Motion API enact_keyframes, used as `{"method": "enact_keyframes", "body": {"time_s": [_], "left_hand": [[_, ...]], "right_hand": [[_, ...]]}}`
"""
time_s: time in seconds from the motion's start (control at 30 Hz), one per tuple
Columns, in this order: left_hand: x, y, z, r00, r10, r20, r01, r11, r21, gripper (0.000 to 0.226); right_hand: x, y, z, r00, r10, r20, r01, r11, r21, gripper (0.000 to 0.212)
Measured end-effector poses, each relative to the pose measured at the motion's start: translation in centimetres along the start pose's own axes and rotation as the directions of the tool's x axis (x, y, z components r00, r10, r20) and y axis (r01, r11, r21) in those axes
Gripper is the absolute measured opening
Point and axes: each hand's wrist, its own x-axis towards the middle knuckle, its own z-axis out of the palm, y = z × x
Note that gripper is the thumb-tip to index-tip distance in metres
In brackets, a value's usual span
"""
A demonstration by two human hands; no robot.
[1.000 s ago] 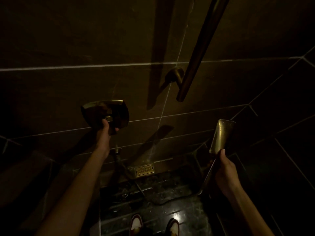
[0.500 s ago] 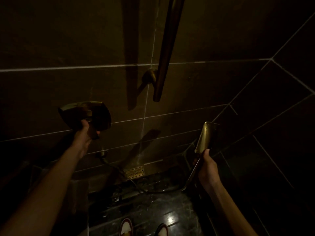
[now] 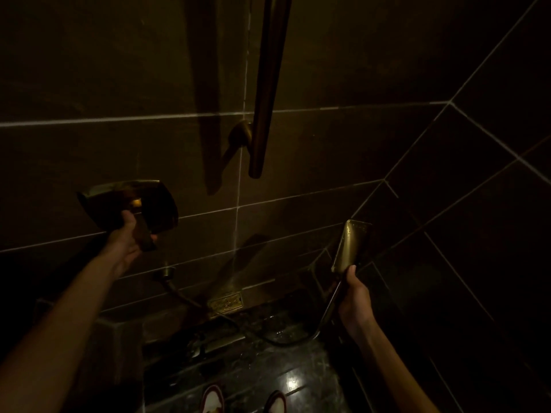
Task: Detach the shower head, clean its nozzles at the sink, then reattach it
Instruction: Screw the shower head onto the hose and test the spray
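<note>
Down in the dim shower corner, the right hand [image 3: 354,299] is gripping the brass shower head [image 3: 351,247] by its handle, face upright near the tiled wall [image 3: 328,150], while the left hand [image 3: 129,239] is curling its fingers round the wall valve's lever [image 3: 143,231].

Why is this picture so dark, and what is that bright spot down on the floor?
Head view: the shower stall is dimly lit, so the dark tiles swallow detail. The bright spot is glare on the wet floor. The rail throws a long shadow on the wall. Wide-angle bending slants the grout lines. The right hand holding the shower head and the left hand on the valve handle remain readable.
</note>
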Motion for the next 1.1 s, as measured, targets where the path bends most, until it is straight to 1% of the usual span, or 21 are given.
{"method": "enact_keyframes", "body": {"time_s": [0.17,0.27,0.4,0.53,0.77,0.83,1.1], "left_hand": [[0.1,0.0,0.3,1.000,0.004,-0.010,-0.004,1.000,0.007,0.075],[0.0,0.0,0.3,1.000,-0.005,-0.010,0.005,1.000,0.000,0.074],[0.1,0.0,0.5,1.000,-0.019,-0.013,0.019,1.000,0.005,0.076],[0.0,0.0,0.8,0.999,-0.018,-0.032,0.018,1.000,-0.004,0.075],[0.3,0.0,0.7,0.998,-0.050,-0.032,0.049,0.999,-0.018,0.075],[0.4,0.0,0.7,0.998,-0.053,-0.032,0.052,0.998,-0.030,0.076],[0.6,0.0,0.5,0.997,-0.070,-0.034,0.069,0.997,-0.037,0.079]], "right_hand": [[0.3,0.8,-1.5,1.000,0.013,0.005,-0.013,1.000,-0.006,0.076],[0.5,1.0,-2.5,1.000,0.029,0.006,-0.029,0.999,0.013,0.068],[0.6,0.8,-3.8,0.999,0.038,-0.014,-0.038,0.999,-0.013,0.063],[0.8,0.8,-5.0,0.997,0.063,-0.036,-0.063,0.998,0.005,0.066],[0.4,0.3,-5.6,0.995,0.046,-0.091,-0.041,0.998,0.050,0.058],[0.2,0.2,-5.9,0.995,0.062,-0.081,-0.056,0.996,0.070,0.058],[-0.1,-0.4,-6.6,0.993,0.066,-0.097,-0.063,0.997,0.042,0.057]]}}
